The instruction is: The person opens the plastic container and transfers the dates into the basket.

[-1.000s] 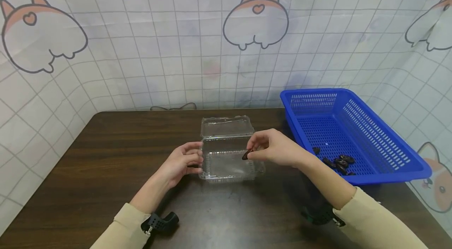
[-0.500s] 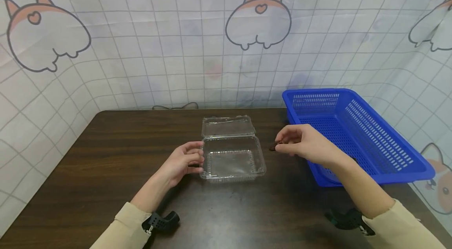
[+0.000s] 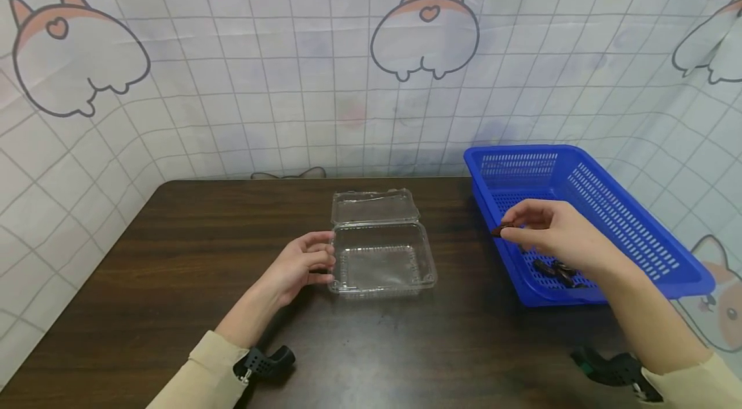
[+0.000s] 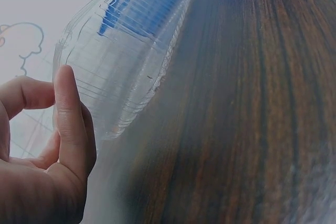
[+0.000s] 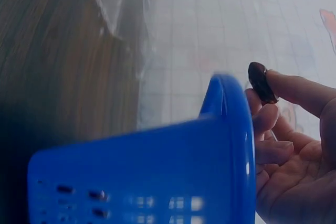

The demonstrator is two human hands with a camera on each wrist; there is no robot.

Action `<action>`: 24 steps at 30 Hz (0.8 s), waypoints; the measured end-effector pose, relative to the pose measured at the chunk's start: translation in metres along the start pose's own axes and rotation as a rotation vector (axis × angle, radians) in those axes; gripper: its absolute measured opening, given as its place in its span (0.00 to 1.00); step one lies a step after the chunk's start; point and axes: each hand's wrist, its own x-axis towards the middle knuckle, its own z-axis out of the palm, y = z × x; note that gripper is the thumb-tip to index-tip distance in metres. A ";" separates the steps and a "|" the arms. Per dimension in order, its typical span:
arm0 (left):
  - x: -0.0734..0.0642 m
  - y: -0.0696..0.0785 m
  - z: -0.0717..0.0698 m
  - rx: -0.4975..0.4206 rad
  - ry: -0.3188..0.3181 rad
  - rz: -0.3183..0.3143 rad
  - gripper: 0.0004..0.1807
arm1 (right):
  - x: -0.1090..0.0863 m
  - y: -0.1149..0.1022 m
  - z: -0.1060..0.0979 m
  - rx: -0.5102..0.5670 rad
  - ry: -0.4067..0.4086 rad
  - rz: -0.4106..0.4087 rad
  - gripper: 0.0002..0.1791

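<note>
In the head view my left hand rests its fingertips against the left edge of a clear plastic clamshell box. The box stands with its lid raised at the back, and nothing shows inside. Close up in the left wrist view, the fingers touch the clear wall. My right hand is over the left rim of a blue plastic basket, pinching a dark brown, date-like dried fruit between thumb and fingers. The right wrist view shows this glossy fruit above the basket's rim.
Several more dark dried fruits lie in the basket's near left corner. The dark wooden table stretches in front of the box and to its left. A patterned cloth wall closes off the back and sides.
My right hand, with the dark dried fruit, has moved right from over the clear box to the blue basket. My left hand has stayed at the box's left edge.
</note>
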 end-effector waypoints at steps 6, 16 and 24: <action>0.000 0.000 0.000 0.000 -0.007 0.003 0.33 | -0.010 0.014 -0.010 0.028 0.036 0.035 0.22; 0.000 0.000 0.000 -0.011 -0.007 -0.002 0.33 | -0.024 0.042 -0.021 0.038 0.077 0.054 0.21; -0.002 0.001 -0.001 -0.009 -0.004 -0.004 0.34 | -0.033 0.053 -0.025 0.029 0.050 0.040 0.18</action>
